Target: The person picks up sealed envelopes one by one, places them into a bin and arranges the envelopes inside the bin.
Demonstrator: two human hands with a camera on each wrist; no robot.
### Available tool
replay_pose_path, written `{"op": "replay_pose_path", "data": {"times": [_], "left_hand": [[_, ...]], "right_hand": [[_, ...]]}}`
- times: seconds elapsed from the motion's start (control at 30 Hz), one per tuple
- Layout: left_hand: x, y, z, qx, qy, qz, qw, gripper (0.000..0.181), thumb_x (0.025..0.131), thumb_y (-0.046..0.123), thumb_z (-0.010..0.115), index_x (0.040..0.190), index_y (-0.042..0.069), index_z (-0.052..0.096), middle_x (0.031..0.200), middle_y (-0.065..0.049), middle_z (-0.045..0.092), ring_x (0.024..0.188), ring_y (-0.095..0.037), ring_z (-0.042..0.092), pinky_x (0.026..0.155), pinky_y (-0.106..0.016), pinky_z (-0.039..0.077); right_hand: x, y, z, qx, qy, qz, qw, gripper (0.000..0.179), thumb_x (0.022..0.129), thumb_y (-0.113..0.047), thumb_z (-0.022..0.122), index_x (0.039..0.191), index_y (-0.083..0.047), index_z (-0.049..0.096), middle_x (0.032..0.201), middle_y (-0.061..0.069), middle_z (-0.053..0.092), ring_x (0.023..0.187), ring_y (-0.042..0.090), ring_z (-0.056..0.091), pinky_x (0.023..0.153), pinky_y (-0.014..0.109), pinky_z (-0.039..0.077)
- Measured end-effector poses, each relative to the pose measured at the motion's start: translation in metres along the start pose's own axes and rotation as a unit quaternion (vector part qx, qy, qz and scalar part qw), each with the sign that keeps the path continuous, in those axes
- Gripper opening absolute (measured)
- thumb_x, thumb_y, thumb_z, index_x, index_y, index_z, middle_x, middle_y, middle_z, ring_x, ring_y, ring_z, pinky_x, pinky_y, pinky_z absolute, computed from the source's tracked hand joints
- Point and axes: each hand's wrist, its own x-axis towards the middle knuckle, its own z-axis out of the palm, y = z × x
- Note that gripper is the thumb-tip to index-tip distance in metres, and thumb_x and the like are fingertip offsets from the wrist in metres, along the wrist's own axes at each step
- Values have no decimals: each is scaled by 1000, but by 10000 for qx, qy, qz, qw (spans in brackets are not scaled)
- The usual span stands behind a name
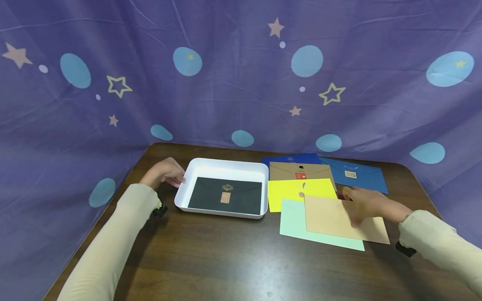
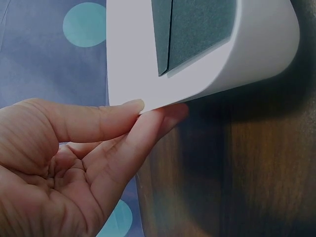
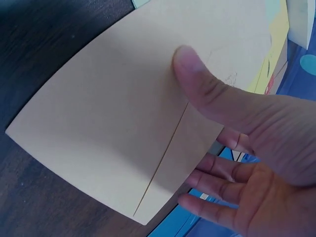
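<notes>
My left hand (image 1: 169,170) pinches the left rim of a white tray (image 1: 180,196), thumb above and fingers below, as the left wrist view shows up close. Inside the tray lies a black envelope (image 1: 242,198) with a patterned sticker. On the right, my right hand (image 1: 367,205) holds a beige envelope (image 1: 324,217) at its far edge. Its thumb presses on the envelope's face while the other fingers reach under the edge in the right wrist view. Beneath the beige envelope, a mint green envelope (image 1: 291,217) and a yellow envelope (image 1: 278,196) are partly covered.
Behind the yellow envelope lies a brown envelope (image 1: 280,170) with a red sticker, overlapping a dark blue envelope (image 1: 310,158). A blue envelope (image 1: 370,177) sits at the back right. The brown wooden table (image 1: 211,259) ends at a purple curtain (image 1: 241,96) with stars.
</notes>
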Motion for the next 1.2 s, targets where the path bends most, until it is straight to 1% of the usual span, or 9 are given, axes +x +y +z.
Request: {"op": "replay_pose_path", "data": {"times": [0.1, 0.2, 0.33, 0.53, 0.67, 0.83, 1.0, 1.2], "left_hand": [[0, 0, 0, 40, 23, -7, 10000, 37, 88, -11, 62, 122, -24, 56, 74, -7, 65, 60, -11, 66, 61, -25, 66], [-1, 1, 0, 41, 16, -20, 10000, 37, 88, -11, 63, 122, -24, 56, 73, -7, 65, 60, -11, 66, 61, -25, 66], [-1, 1, 0, 21, -11, -37, 10000, 38, 88, -11, 63, 122, -24, 55, 72, -7, 65, 59, -11, 65, 60, -25, 66], [2, -2, -1, 51, -7, -40, 10000, 38, 88, -10, 64, 122, -23, 56, 74, -7, 65, 59, -11, 65, 61, -24, 66], [3, -2, -1, 43, -29, -27, 10000, 38, 87, -10, 64, 122, -24, 55, 75, -8, 65, 59, -11, 65, 61, -24, 66], [3, 0, -2, 45, -43, -12, 10000, 38, 87, -11, 63, 122, -24, 55, 76, -8, 65, 60, -11, 66, 61, -25, 66], [2, 1, -1, 77, -31, -54, 10000, 38, 87, -11, 63, 122, -24, 55, 76, -9, 65, 60, -12, 66, 61, -25, 66], [0, 1, 0, 54, -39, -71, 10000, 38, 87, -12, 63, 123, -24, 55, 75, -8, 64, 59, -11, 66, 61, -24, 66]], "right_hand": [[3, 5, 1, 193, 23, -82, 9998, 62, 66, -21, 94, 110, -9, 52, 92, 4, 58, 76, 22, 50, 57, 30, 42], [4, 9, 1, 414, 94, -308, 9986, 49, 72, -9, 89, 105, -9, 54, 87, 4, 55, 75, 20, 49, 58, 28, 43], [5, 13, 1, 502, 246, -649, 9963, 42, 72, 2, 86, 100, -8, 55, 81, 3, 52, 72, 18, 47, 57, 25, 41], [7, 17, -1, 468, 392, -982, 9933, 40, 70, 5, 86, 93, -8, 57, 76, 1, 53, 69, 14, 47, 56, 22, 42], [9, 18, -5, 474, 388, -1056, 9925, 35, 70, 9, 84, 89, -7, 60, 74, 0, 55, 68, 12, 48, 55, 21, 44], [12, 21, -13, 518, 345, -1268, 9900, 29, 70, 12, 82, 86, -5, 66, 77, -1, 62, 70, 10, 52, 58, 20, 49], [13, 29, -17, 607, 394, -1630, 9840, 24, 67, 12, 82, 81, -5, 71, 75, -3, 67, 68, 3, 54, 56, 19, 51], [13, 35, -21, 816, 371, -2013, 9754, 23, 66, 13, 80, 79, -5, 71, 75, -2, 69, 69, -1, 54, 57, 18, 51]]}}
